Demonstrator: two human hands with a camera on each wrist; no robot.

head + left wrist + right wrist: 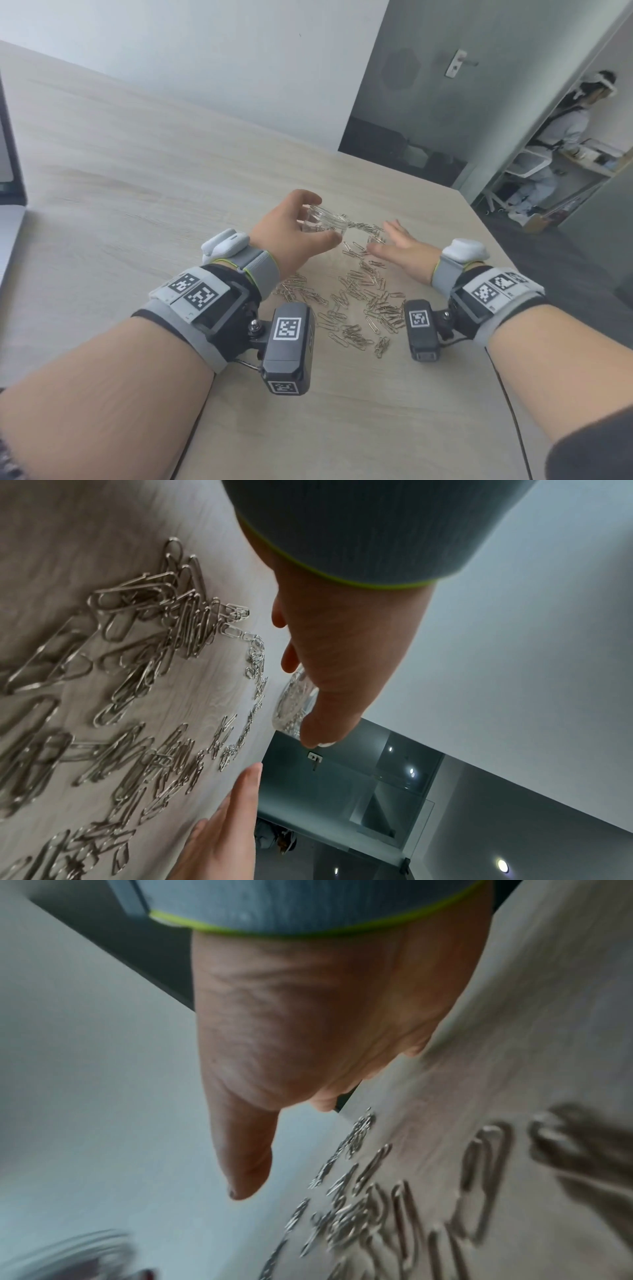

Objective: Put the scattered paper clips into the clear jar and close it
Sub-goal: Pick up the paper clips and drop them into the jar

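My left hand grips a small clear jar, tipped on its side on the wooden table with its mouth facing right. Some clips show inside the jar. Silver paper clips lie scattered between my wrists, and a thin trail of them runs up to the jar's mouth. To the right of that mouth my right hand is open, fingers straight, next to the clips. In the left wrist view the clips spread beside my left hand. The right wrist view is blurred; it shows my right hand above clips.
A laptop stands at the table's left edge. The table's right edge runs close behind my right hand, with dark floor beyond. Another person works in a doorway at the far right.
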